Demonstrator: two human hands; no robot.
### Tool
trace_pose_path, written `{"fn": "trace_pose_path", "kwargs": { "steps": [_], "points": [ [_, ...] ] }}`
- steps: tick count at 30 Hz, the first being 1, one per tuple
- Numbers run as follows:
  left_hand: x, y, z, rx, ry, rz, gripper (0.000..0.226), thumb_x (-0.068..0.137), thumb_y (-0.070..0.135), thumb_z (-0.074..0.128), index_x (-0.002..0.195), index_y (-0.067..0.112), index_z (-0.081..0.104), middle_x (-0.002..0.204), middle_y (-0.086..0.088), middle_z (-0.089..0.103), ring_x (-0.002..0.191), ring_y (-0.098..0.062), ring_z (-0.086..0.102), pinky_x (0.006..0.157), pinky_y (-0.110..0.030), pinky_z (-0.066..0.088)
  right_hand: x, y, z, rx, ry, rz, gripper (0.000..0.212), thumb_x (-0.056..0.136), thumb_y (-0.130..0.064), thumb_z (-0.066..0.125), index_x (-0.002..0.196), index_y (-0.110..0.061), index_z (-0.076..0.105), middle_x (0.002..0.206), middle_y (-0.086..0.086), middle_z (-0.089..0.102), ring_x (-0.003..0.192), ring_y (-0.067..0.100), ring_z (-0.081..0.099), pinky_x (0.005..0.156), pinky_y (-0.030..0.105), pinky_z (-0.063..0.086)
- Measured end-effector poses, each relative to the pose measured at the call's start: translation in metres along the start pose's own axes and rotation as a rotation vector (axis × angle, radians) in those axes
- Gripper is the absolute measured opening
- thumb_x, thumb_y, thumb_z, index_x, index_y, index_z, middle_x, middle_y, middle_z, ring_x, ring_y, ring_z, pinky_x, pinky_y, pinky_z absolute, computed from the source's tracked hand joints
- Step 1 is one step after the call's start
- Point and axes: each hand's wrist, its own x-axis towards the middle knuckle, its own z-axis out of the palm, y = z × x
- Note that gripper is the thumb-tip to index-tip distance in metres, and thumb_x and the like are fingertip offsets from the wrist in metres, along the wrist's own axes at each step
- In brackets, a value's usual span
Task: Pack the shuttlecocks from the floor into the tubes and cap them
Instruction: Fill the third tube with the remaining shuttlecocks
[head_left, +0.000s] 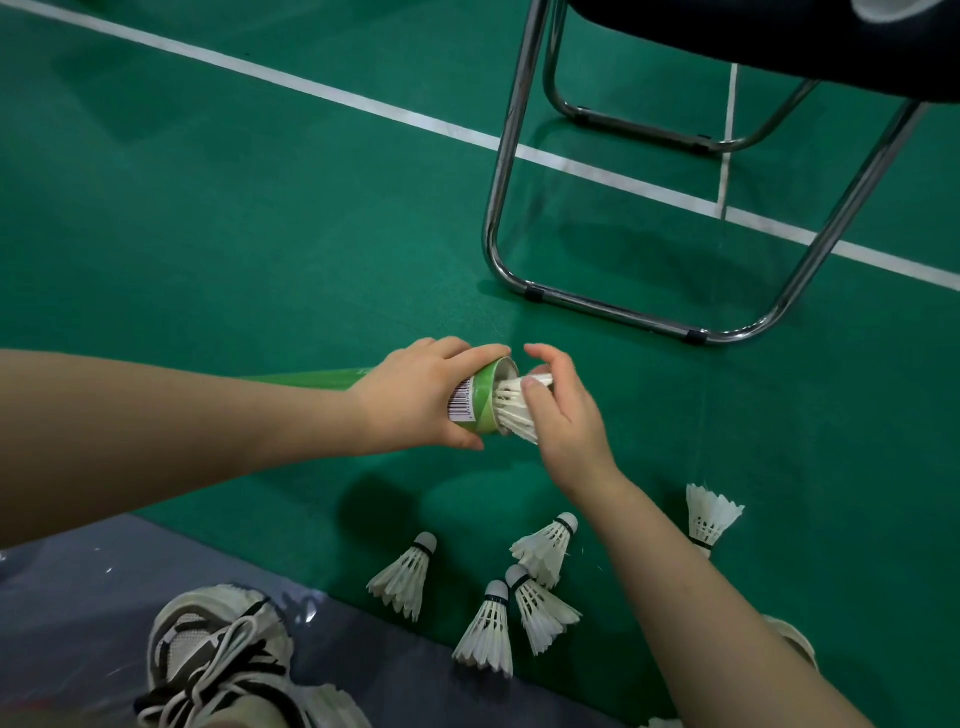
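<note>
Recorded green floor across most of the frame, crossed by a white line slanting from upper left down to the right edge. Noted a chair at upper right: chromed tube legs, dark seat cut off by the top edge, near base bar resting on the floor just beyond the hands. Logged a grey mat filling the lower left corner. Saw two bare forearms reaching in, one from the left edge, one from the lower right. Found a white lace-up shoe with dark trim on the mat, bottom centre-left.

Observed left hand at frame centre, fingers and thumb wrapped round a tube close to its open mouth. Noted the tube held above the floor, roughly level, mouth turned right, green band and barcode label showing, green body trailing left behind the forearm. Observed right hand just right of the mouth, thumb and fingers closed on the white feathers of a shuttlecock seated partway in the tube, skirt sticking out. Could not tell whether one or several nested there.

Counted five loose shuttlecocks on the green floor below the hands: four lying close together at lower centre, a fifth apart at lower right beside the right forearm. Glimpsed more white feathers at the bottom edge.
</note>
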Motion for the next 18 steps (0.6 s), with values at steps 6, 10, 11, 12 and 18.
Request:
{"fn": "trace_pose_path", "kwargs": {
  "steps": [6,10,11,12,18],
  "points": [
    [-0.001,0.003,0.002,-0.008,0.009,0.015,0.096,0.058,0.048,0.079,0.140,0.031,0.031,0.116,-0.002,0.052,0.103,-0.026,0.049,0.089,-0.043,0.043,-0.002,-0.011,0.021,0.187,0.056,0.067,0.077,0.076,-0.062,0.041,0.143,-0.025,0.028,0.133,-0.006,0.037,0.128,0.013,0.039,0.109,0.034,0.031],
    [-0.001,0.002,-0.002,-0.025,0.022,0.002,0.096,0.059,0.049,0.079,0.140,0.032,0.030,0.117,0.000,0.051,0.104,-0.025,0.048,0.092,-0.042,0.042,-0.008,-0.013,0.010,-0.013,0.333,-0.228,0.047,0.082,-0.043,0.041,0.117,-0.015,0.057,0.114,-0.008,0.053,0.111,0.008,0.048,0.101,0.040,0.038],
    [0.000,0.002,-0.003,-0.029,0.026,-0.002,0.096,0.059,0.049,0.079,0.140,0.033,0.030,0.117,0.000,0.051,0.104,-0.024,0.048,0.092,-0.042,0.042,-0.008,-0.011,0.007,-0.079,0.382,-0.288,0.036,0.084,-0.038,0.042,0.102,-0.014,0.062,0.102,-0.009,0.057,0.099,0.007,0.051,0.095,0.042,0.041],
    [0.001,0.001,-0.003,-0.032,0.030,-0.006,0.096,0.059,0.049,0.079,0.140,0.033,0.030,0.118,0.000,0.051,0.105,-0.024,0.048,0.092,-0.042,0.042,-0.008,-0.010,0.005,-0.134,0.395,-0.318,0.032,0.085,-0.035,0.041,0.088,-0.014,0.064,0.089,-0.011,0.059,0.088,0.006,0.052,0.090,0.043,0.041],
    [0.002,0.000,-0.001,-0.040,0.060,-0.003,0.093,0.059,0.048,0.078,0.139,0.032,0.032,0.115,-0.001,0.053,0.102,-0.025,0.050,0.090,-0.044,0.043,-0.009,-0.006,0.012,-0.216,0.062,-0.311,0.032,0.085,-0.044,0.037,0.060,-0.026,0.042,0.054,-0.014,0.040,0.060,0.002,0.041,0.071,0.031,0.030]
  ]
}}
